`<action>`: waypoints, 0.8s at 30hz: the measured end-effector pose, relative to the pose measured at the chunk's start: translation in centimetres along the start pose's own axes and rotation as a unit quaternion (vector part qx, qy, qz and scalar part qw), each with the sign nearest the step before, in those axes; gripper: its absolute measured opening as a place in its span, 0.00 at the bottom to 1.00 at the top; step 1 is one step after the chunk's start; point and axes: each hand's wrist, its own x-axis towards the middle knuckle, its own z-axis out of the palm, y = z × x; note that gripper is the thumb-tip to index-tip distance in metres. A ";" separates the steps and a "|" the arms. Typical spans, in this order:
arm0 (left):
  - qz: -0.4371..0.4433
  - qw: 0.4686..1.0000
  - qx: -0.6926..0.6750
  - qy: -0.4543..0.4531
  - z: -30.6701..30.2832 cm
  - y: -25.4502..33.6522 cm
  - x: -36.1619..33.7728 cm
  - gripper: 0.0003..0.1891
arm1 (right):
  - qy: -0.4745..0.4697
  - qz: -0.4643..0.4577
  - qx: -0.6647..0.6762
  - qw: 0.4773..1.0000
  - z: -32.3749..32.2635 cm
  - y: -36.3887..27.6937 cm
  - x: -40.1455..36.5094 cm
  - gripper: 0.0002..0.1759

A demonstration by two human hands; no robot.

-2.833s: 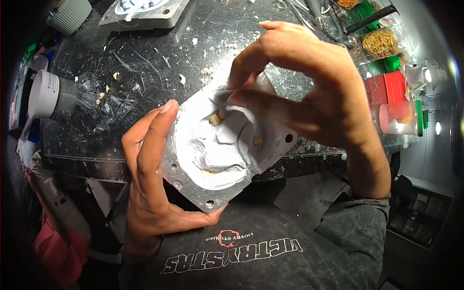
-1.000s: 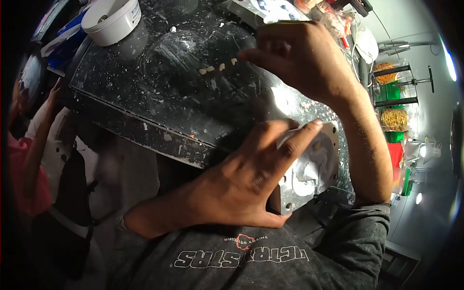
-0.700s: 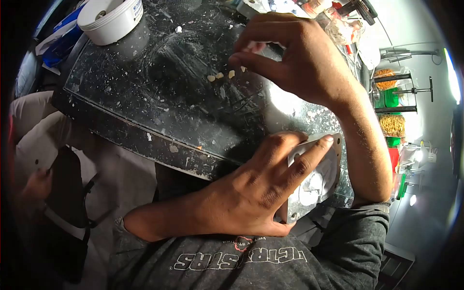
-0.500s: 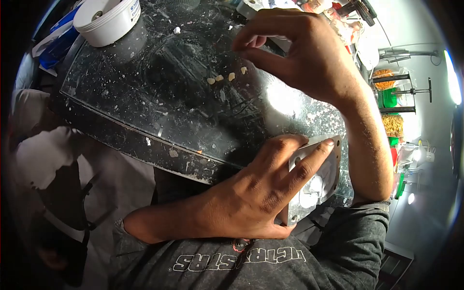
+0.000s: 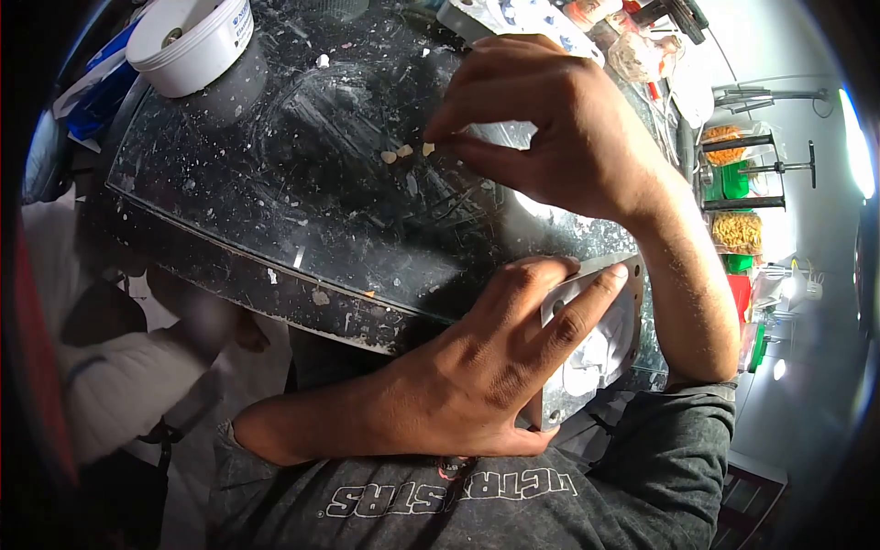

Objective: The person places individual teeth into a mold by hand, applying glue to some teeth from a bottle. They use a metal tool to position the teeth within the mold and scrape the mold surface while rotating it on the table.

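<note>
Two hands at a worktop, one at its near edge, one farther in.

The left hand (image 5: 486,376) grips a plaster-filled mould plate (image 5: 600,344) at the near edge of the worktop (image 5: 321,215), fingers laid across the plate's top and thumb beneath, and the plate juts out to that hand's right. The right hand (image 5: 559,128) is beyond it, farther in over the worktop, fingertips pinched together at the right end of a short row of tooth pieces (image 5: 403,151) that runs off to its left. A tub (image 5: 183,41) stands well to the left of that hand and beyond it. A second mould plate (image 5: 527,16) lies just behind the hand at the far edge.
</note>
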 end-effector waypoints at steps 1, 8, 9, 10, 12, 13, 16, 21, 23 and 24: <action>0.003 1.000 0.001 0.000 0.0 0.0 0.0 0.64 | -0.022 0.015 0.015 1.000 -0.3 -0.2 -0.3 0.09; 0.014 1.000 0.006 0.012 0.2 -0.3 0.1 0.63 | -0.003 0.024 -0.035 0.999 -1.3 0.4 -1.6 0.06; 0.015 1.000 0.009 0.013 0.2 -0.3 0.1 0.64 | 0.004 0.060 -0.045 0.997 -1.4 0.2 -1.9 0.07; 0.017 1.000 0.011 0.013 0.2 -0.3 0.1 0.64 | 0.010 0.097 -0.056 0.994 -1.5 0.2 -2.1 0.07; 0.017 1.000 0.011 0.010 0.1 -0.3 0.1 0.64 | 0.008 0.097 -0.069 0.993 -1.2 0.4 -2.1 0.07; 0.016 1.000 0.012 0.009 0.1 -0.3 0.1 0.63 | 0.008 0.089 -0.055 0.994 -0.9 0.5 -2.0 0.07; 0.012 1.000 0.017 0.009 0.1 -0.2 0.1 0.63 | 0.008 0.074 -0.036 0.997 -0.2 0.6 -1.6 0.07; 0.004 1.000 0.000 0.007 0.2 -0.3 -0.1 0.62 | 0.031 0.033 -0.024 0.999 0.3 0.2 -0.4 0.06; 0.002 1.000 -0.005 0.005 0.1 -0.2 -0.1 0.62 | 0.018 0.026 -0.009 0.999 0.4 0.0 0.4 0.06; -0.004 1.000 -0.001 -0.002 0.1 -0.2 -0.1 0.62 | 0.004 0.019 0.005 1.000 0.6 -0.1 0.8 0.07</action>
